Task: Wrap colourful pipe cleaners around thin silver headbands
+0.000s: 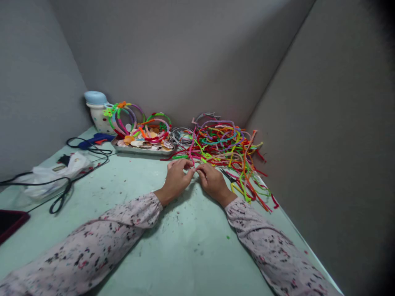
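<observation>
A pink pipe cleaner [192, 144] rises from between my two hands, its lower end pinched at the fingertips. My left hand [178, 177] is closed on it, thumb against the fingers. My right hand [213, 181] pinches at the same spot, its fingertips almost touching the left ones; the exact grip is too small to make out. Just beyond the hands lies a tangled heap of colourful pipe cleaners [228, 137]. Scissors [228, 176] with dark blades lie beside my right hand, partly under loose pipe cleaners.
A metal tray [145, 151] holds round coloured pieces and pipe-cleaner hoops [123, 119]. Left of it are a white container with a blue lid [100, 113], a blue tool [95, 140], a plastic bag [58, 172], black cable [63, 197] and a dark-screened device [12, 224]. Grey walls enclose the table.
</observation>
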`<act>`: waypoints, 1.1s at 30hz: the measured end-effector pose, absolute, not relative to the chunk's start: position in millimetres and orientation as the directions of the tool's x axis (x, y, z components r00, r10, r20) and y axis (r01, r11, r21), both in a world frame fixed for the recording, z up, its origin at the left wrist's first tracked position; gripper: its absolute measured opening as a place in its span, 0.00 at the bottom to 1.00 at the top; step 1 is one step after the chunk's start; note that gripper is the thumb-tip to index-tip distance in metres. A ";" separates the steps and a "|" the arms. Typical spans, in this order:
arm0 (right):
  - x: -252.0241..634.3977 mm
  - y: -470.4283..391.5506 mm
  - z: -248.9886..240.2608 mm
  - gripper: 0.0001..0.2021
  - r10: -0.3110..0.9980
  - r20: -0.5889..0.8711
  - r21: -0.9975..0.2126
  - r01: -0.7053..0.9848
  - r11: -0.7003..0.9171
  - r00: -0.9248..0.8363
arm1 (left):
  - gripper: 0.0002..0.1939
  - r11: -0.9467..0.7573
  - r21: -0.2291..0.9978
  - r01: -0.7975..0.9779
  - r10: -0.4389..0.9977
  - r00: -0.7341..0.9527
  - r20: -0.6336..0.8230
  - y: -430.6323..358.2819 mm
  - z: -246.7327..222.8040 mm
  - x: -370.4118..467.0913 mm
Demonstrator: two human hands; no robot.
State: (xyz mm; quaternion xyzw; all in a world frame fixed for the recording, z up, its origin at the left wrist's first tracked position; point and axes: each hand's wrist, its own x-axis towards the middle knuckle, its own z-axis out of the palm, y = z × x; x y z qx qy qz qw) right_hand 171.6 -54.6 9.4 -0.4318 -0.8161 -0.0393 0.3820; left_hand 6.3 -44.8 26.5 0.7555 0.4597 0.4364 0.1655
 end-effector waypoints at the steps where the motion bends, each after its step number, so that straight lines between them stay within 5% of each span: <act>1: 171.5 -54.7 9.8 0.07 0.680 0.659 -0.284 0.730 0.621 -0.321 | 0.07 -0.534 0.642 0.550 0.829 0.191 0.526 -45.6 26.7 6.2; 13: 171.5 -54.3 8.0 0.06 0.696 0.673 -0.363 0.709 0.605 -0.249 | 0.06 -0.687 0.480 0.546 0.689 0.279 0.668 -41.7 23.1 1.5; 33: 171.4 -54.8 11.6 0.07 0.639 0.717 -0.264 0.739 0.620 -0.280 | 0.06 -0.708 0.420 0.568 0.644 0.275 0.714 -40.2 23.3 2.5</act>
